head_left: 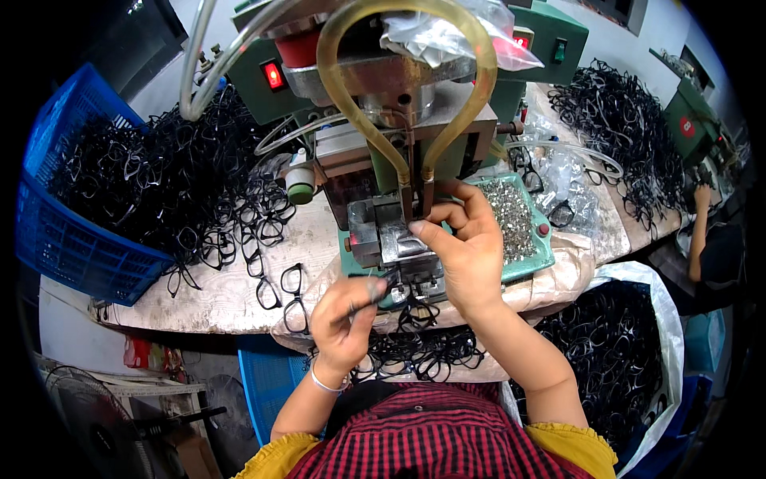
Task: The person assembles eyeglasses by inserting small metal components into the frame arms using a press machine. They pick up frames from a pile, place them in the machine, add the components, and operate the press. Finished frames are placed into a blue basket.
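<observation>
My left hand (341,321), with a thin bracelet at its wrist, is in front of the bench machine (405,160). Its fingers, smeared by motion, are closed round a dark glasses frame (389,279). My right hand (472,254) reaches up to the metal block (396,239) beneath the press head. There the thumb and forefinger close together by the upright metal prongs; whatever lies between them is too small to make out. Below both hands, several black glasses frames (419,351) lie along the front edge of the bench.
A blue crate (88,251) heaped with black frames stands at the left. Loose frames (281,287) lie beside it. A green tray (542,257) of small metal bits is right of the machine. Near my right elbow sits a white sack (670,319) full of frames. Another person's arm (699,231) shows far right.
</observation>
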